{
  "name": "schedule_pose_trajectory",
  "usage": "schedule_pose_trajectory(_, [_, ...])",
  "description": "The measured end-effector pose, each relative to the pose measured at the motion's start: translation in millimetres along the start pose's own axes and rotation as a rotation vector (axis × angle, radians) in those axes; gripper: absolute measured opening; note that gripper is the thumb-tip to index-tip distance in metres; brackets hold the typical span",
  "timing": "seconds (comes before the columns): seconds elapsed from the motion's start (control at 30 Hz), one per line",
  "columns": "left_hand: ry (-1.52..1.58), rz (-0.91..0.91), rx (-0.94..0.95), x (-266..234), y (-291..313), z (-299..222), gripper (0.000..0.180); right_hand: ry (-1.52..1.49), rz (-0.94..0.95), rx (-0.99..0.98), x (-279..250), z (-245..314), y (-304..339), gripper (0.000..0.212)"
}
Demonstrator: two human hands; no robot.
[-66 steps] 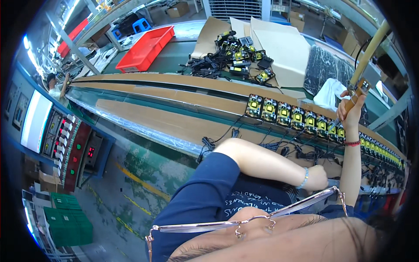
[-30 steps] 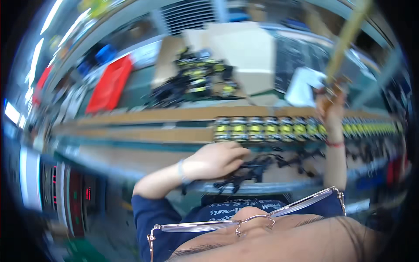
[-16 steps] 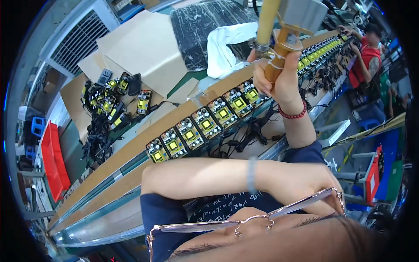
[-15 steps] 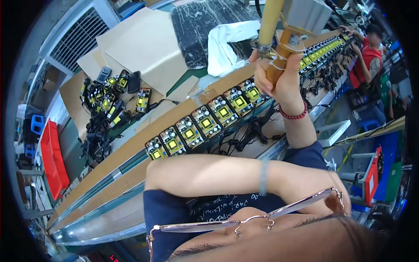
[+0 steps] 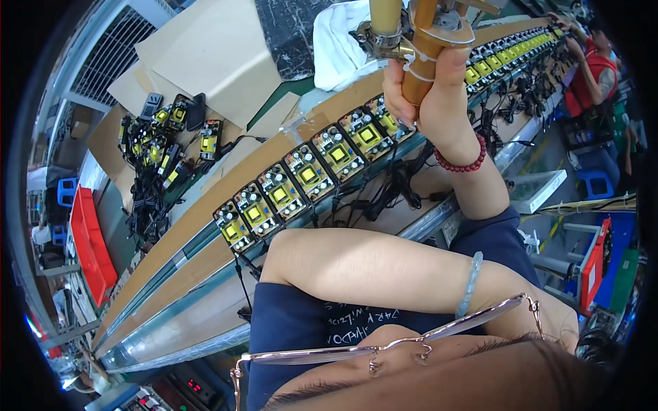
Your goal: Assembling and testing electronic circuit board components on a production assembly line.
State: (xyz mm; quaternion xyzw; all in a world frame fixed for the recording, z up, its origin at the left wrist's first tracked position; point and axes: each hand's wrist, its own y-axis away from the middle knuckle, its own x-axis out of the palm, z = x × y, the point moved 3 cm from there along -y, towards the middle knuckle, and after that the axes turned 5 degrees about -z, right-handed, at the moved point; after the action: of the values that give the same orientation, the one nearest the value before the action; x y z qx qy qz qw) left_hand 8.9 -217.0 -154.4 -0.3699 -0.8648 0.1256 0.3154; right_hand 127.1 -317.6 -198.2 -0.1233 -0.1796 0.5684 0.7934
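Note:
My right hand [image 5: 442, 109], with red beads at its wrist, is closed round the amber cylindrical handle [image 5: 419, 82] of a tool. A yellow tube [image 5: 385, 17] with a metal clamp stands beside the handle. Below the hand, a row of circuit boards [image 5: 308, 175] with yellow-wrapped transformers lies along the bench, black cables hanging off the near side. My left forearm crosses in front of my body, a pale bead bracelet on it. My left hand [image 5: 545, 308] rests up by the glasses [image 5: 425, 339] at the lower right; its fingers are hidden.
A heap of boards with black cables [image 5: 154, 147] lies on cardboard at the left. Beyond are a white cloth [image 5: 336, 44] and a black sheet [image 5: 284, 38]. A red tray [image 5: 92, 243] stands far left. Another person in a red vest [image 5: 593, 79] works at the row's far end.
The whole view has shifted a little, the boards sitting slightly further left. My right hand and the tool appear further left and higher. My left forearm has slid rightward toward the glasses.

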Motion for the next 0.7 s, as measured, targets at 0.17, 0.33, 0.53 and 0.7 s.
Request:
schedule_pose_trajectory(0.17, [-0.038,-0.020,-0.013,0.2,7.7,-4.7,0.022,0.124,0.019,0.048,0.9,8.2,-3.9,0.094])
schedule_pose_trajectory(0.33, [-0.112,-0.055,0.007,7.9,12.9,-7.8,0.023,0.006,0.065,0.046,6.8,6.3,-15.2,0.094])
schedule_pose_trajectory(0.53, [-0.237,-0.099,0.066,16.3,39.5,-26.4,0.024,-0.138,0.160,0.052,35.7,-3.1,-44.1,0.095])
schedule_pose_trajectory(0.7, [-0.912,-0.595,-0.291,-1.4,109.7,-26.0,0.029,-0.093,0.132,0.035,14.3,12.0,-56.9,0.095])
